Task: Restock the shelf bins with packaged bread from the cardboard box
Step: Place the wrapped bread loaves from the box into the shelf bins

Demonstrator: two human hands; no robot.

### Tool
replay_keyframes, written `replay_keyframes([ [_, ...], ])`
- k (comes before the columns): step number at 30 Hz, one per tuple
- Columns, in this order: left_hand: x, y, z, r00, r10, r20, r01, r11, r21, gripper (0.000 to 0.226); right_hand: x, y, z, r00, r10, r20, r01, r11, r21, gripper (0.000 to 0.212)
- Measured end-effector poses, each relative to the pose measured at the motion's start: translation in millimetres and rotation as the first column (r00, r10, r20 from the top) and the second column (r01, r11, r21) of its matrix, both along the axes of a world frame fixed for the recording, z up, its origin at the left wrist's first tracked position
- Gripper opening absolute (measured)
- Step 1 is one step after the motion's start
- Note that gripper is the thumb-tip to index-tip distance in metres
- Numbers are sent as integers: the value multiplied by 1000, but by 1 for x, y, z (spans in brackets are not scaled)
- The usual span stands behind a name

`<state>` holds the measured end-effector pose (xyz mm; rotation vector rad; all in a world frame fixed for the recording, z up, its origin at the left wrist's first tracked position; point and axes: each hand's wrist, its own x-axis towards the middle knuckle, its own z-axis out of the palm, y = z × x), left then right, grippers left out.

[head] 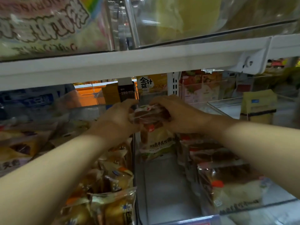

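two hands [147, 116] grip a crinkly clear-plastic bread pack [150, 116] over a clear bin [162, 184].

Bread pack [151, 114] far in the middle bin [162, 184], left hand [118, 118] and right hand [178, 114] either side; crowded left bin [133, 159] alongside, stacked packs [232, 181] near right.

White shelf rail [113, 65] overhead — dim, seemingly a shop aisle.

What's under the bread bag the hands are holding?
Another bread pack, white and green, stands below it in the clear bin. The held bag, left hand and right hand cover its top.
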<state>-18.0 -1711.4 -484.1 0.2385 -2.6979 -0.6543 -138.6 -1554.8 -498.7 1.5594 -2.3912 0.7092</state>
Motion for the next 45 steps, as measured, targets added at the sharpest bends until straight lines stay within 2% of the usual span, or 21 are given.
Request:
replay_keyframes([
  [2,0,-3,-5,998,27,-50,-34,990,-134,52,3,2,3,991,6,136,4,997,-74,50],
  [4,-1,-4,-8,996,17,-86,-30,988,-151,41,3,5,4,973,3,231,32,988,-149,43],
  [8,-3,-6,-9,997,30,-72,-44,978,-202,23,-4,5,5,954,-42,296,98,979,-177,35],
  [14,-14,-9,2,986,134,-96,-150,970,-189,23,-18,0,13,878,24,479,131,949,-287,25],
  [22,-26,-11,2,966,169,-197,-185,981,-65,21,-24,-10,8,824,58,564,178,918,-355,20],
  [26,-21,-3,0,922,163,-351,-179,984,-14,20,-25,-9,10,700,168,695,232,866,-442,20],
  [31,-22,10,-3,907,131,-401,-126,991,39,20,-29,-10,5,526,203,826,338,841,-422,20],
  [34,-22,10,-5,898,117,-425,-125,992,9,20,-27,-12,5,420,272,866,359,826,-434,22],
  [36,-22,11,-6,896,107,-432,-128,992,-18,18,-27,-15,3,385,312,868,359,816,-453,24],
  [37,-23,10,-7,902,110,-418,-133,991,-26,18,-29,-16,1,392,290,873,354,829,-434,22],
  [38,-24,8,-8,914,120,-388,-143,989,-30,17,-29,-17,0,444,217,870,350,851,-391,19],
  [40,-27,1,-10,946,154,-285,-175,984,-47,16,-32,-14,-3,709,-40,704,291,926,-240,8],
  [41,-28,-2,-10,958,167,-231,-186,980,-63,15,-33,-12,-4,801,-129,584,277,945,-172,5],
  [42,-29,-4,-10,967,174,-188,-192,978,-78,15,-35,-11,-5,853,-186,488,278,952,-124,11],
  [43,-29,-5,-8,972,174,-158,-190,977,-93,14,-33,-11,-6,859,-216,464,274,960,-60,23],
  [45,-30,-5,-7,977,163,-136,-178,978,-104,12,-29,-9,-5,834,-266,484,276,960,52,71],
])
